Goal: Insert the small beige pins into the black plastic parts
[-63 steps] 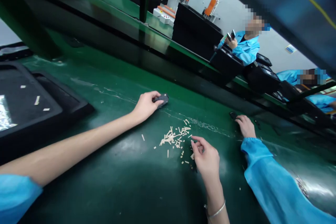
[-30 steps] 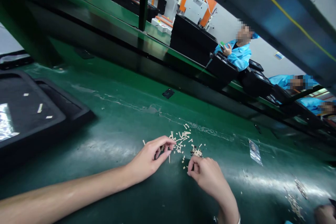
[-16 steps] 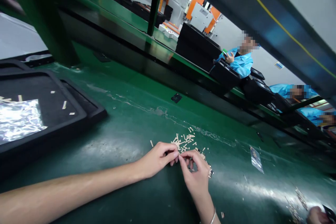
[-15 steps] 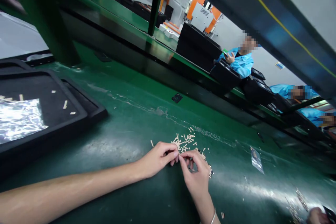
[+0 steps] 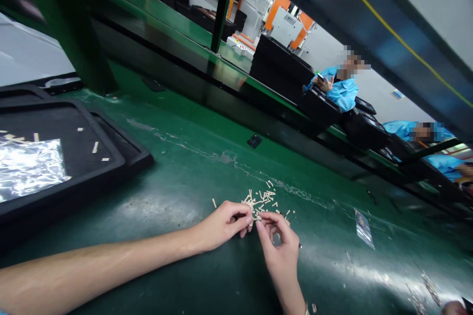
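On the green table [image 5: 177,172] lies a loose heap of small beige strips [image 5: 264,198]. My left hand [image 5: 231,221] is just in front of the heap, its thumb and fingers pinched on a small pale strip [image 5: 254,219]. Close at its right, my right hand [image 5: 279,238] is curled with thumb and index fingertips together at the strip's other end. Some strips and dark bits are partly hidden behind my right hand.
Black trays [image 5: 111,177] with a shiny plastic bag [image 5: 31,167] and strips stand at the left. A flat black piece [image 5: 254,141] lies beyond the heap, a small clear bag [image 5: 364,229] to the right. Co-workers in blue [image 5: 342,93] sit behind black boxes [image 5: 281,66].
My right hand has shifted slightly right, its fingertips a little farther from my left ones, and a pale strip now shows between them. The hand at the lower right edge has moved mostly out of view.
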Demonstrator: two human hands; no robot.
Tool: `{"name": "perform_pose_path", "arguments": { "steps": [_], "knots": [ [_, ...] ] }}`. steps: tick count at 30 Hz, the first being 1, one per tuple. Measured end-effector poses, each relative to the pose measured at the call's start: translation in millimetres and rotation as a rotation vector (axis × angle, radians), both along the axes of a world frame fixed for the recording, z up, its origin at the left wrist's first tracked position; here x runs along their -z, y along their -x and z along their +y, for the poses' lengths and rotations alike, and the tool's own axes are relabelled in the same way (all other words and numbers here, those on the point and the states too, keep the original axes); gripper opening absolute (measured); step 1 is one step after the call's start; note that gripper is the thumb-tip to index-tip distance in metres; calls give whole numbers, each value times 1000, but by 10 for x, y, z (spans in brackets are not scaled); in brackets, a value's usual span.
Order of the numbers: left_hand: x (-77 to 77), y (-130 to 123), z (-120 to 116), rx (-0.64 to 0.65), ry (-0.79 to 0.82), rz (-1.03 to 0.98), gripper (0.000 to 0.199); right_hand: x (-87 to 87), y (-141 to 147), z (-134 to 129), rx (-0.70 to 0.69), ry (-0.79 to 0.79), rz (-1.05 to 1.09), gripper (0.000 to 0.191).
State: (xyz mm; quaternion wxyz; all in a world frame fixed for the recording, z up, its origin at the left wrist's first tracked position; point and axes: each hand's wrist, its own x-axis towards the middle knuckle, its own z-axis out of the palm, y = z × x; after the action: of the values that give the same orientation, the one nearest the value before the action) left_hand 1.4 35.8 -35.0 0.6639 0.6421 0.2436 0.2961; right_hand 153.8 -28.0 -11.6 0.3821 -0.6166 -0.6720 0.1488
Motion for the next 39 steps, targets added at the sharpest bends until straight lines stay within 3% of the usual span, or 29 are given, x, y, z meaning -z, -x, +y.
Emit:
{"name": "perform_pose_path", "arguments": {
  "steps": [4,8,11,14,18,21,25,36,39],
  "knots": [
    [22,-2,-9,-25,3,17,27,14,-14,32,47,138,60,14],
    [9,11,-19,-16,12,2,23,54,-8,45,83,141,148,15],
    [-3,18,-23,-5,32,-13,23,58,1,33,86,47,68,13],
    [-5,19,-19,-9,52,-47,24,51,1,12,21,-172,-85,7],
    [-7,14,-2,6,80,-61,29,69,-30,-4,-77,-420,-301,15],
    [-8,10,5,16,108,-53,31,94,-59,1,-107,-451,-395,19],
    [-12,6,0,-19,93,-45,26,106,-68,6,-119,-417,-357,24],
    [68,-21,-96,-210,-570,241,23,88,-4,13,-72,-362,-304,16],
    [88,-25,-114,-222,-679,306,24,98,-9,9,-65,-362,-314,14]
  ]
}}
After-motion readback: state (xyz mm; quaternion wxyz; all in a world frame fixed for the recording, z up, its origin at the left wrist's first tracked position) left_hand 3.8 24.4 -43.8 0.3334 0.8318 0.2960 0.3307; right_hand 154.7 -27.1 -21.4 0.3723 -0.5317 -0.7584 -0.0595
